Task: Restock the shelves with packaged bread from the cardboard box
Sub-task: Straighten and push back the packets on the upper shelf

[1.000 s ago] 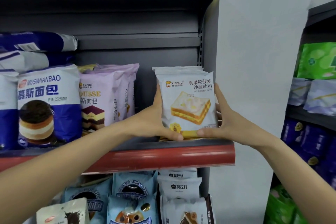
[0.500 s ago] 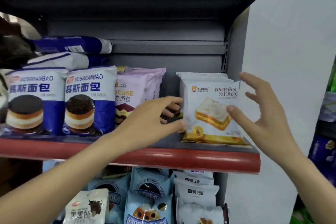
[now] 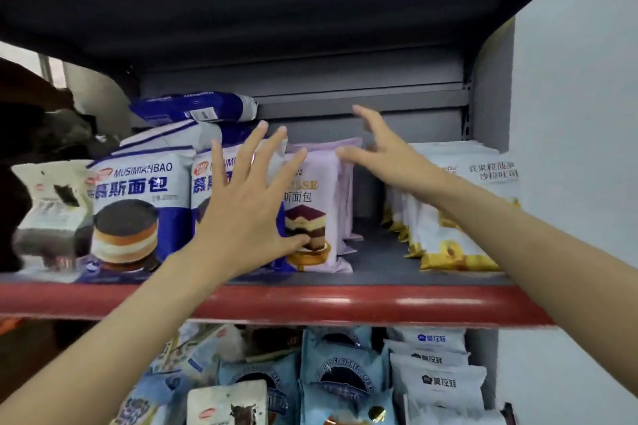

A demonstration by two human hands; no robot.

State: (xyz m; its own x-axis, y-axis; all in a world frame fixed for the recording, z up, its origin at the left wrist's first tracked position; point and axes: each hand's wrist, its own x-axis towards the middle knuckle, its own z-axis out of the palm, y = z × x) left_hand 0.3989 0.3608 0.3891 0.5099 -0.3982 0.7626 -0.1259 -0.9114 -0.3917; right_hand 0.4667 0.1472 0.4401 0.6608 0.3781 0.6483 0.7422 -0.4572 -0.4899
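Your left hand (image 3: 247,210), fingers spread, hides part of the blue packs (image 3: 138,203); your right hand (image 3: 386,155), also spread, hovers above the shelf (image 3: 376,262) gap.

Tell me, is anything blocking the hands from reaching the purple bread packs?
Nothing visible does. The left hand, fingers spread, is already in front of the purple bread packs and the blue pack beside them. The right hand hovers open near their top right, with only air between.

white-yellow bread packets (image 3: 459,217), upright row, shelf (image 3: 345,304) right end
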